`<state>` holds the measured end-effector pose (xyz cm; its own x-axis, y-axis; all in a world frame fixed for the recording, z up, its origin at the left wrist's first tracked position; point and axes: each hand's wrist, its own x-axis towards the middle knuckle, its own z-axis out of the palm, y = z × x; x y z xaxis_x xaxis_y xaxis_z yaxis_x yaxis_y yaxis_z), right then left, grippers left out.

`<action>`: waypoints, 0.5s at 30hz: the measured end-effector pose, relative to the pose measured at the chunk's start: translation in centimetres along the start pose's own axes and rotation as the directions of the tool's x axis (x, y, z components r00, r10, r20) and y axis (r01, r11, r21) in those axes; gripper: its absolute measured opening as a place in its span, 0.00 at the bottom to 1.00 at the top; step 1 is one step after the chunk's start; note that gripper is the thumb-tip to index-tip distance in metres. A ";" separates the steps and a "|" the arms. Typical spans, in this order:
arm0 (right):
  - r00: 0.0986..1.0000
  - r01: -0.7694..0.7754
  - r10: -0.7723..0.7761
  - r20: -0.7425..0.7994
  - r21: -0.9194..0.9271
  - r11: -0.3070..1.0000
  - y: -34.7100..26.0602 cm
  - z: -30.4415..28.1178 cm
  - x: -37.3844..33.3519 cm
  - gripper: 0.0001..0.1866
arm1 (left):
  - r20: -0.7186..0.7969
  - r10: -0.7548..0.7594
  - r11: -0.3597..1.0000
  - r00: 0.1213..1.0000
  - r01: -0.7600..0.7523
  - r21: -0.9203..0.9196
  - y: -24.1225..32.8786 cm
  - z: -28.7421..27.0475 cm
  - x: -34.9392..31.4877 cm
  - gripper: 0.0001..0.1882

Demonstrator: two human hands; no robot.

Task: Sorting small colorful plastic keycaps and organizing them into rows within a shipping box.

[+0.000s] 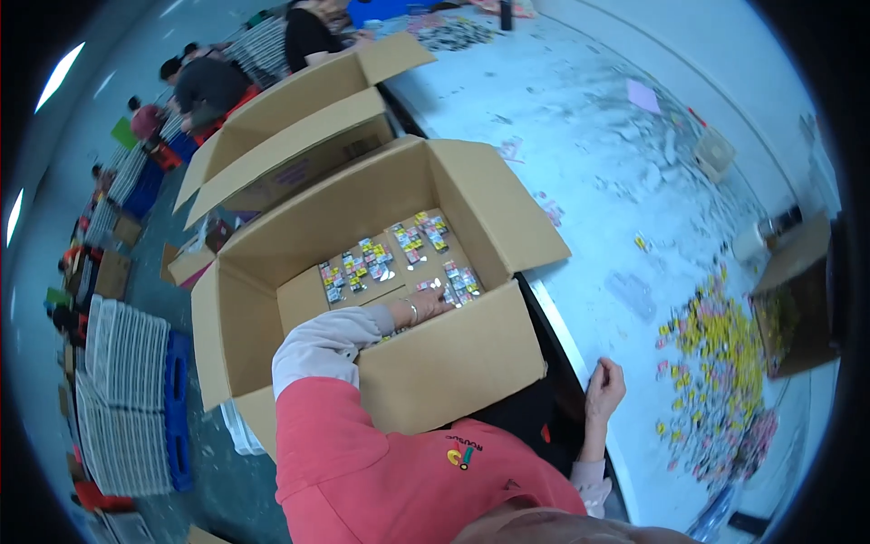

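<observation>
My left arm reaches over the near side of an open cardboard box [249, 272]. Down at the box's bottom, my left hand [428, 305] has its fingers bent together beside a bunch of small colourful packs [461, 282]; what they grip is too small to make out. Further small packs [371, 259] lie in short rows across the brown cardboard inside. Over the edge of the white table, my right hand [605, 390] is curled closed, with nothing showing in it.
A heap of small yellow and pink packs [711, 372] covers the table's right part, by a tipped cardboard box [793, 299]. A second open carton [299, 118] stands behind mine. Stacked white trays [127, 399] rest at left. Other people [213, 86] sit further off.
</observation>
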<state>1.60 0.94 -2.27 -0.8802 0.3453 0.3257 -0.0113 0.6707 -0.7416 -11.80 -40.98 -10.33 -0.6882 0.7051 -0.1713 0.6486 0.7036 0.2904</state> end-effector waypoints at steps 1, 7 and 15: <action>1.000 0.005 -0.006 -0.014 -0.047 0.999 0.0 -0.1 0.1 0.04 | 0.030 0.063 0.998 0.998 -0.063 -0.016 0.1 0.7 0.5 0.17; 0.996 0.064 -0.066 -0.064 -0.034 0.997 -0.1 0.5 0.7 0.05 | 0.290 -0.326 0.874 0.900 0.404 -0.271 4.1 -1.7 -0.3 0.15; 0.988 -0.150 0.151 0.024 0.371 0.916 1.6 -3.6 0.7 0.09 | 0.230 -0.344 0.866 0.910 0.402 -0.298 -2.0 -7.0 -1.6 0.13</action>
<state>2.73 4.65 -1.12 -0.8831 0.4267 0.1953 -0.0548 0.3195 -0.9460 -14.24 -44.12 -4.07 -0.7745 0.4206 -0.4725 0.1881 0.8663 0.4628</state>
